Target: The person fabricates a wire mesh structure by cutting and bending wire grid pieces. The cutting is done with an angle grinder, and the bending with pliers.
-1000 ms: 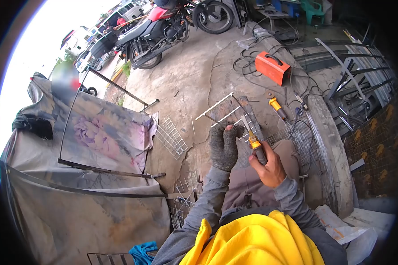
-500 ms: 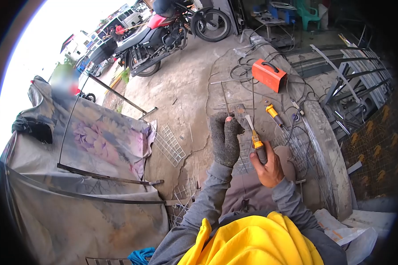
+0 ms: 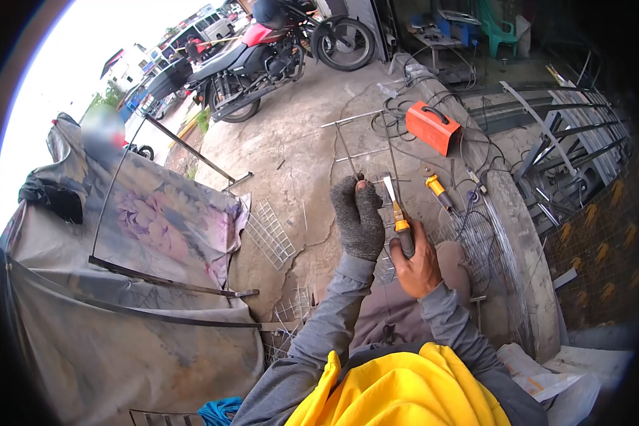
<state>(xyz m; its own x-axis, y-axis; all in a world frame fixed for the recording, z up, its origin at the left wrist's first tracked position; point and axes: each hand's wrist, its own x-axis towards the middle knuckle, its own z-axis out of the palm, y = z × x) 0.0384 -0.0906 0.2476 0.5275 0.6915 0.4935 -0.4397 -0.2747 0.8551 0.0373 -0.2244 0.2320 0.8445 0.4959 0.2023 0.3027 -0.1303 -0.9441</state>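
Grey knit glove covers the left hand (image 3: pixel 358 220), clamped on a thin steel wire grid piece (image 3: pixel 366 142) raised above the cracked concrete floor (image 3: pixel 291 163). Bare right hand (image 3: pixel 413 266), just beside, grips yellow-handled pliers (image 3: pixel 397 216).

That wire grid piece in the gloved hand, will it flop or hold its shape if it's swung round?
The wire grid piece probably stays stiff: its thin rods run straight above the left hand. Likely light, since one pinch holds it. Open ends may snag the pliers in the right hand.
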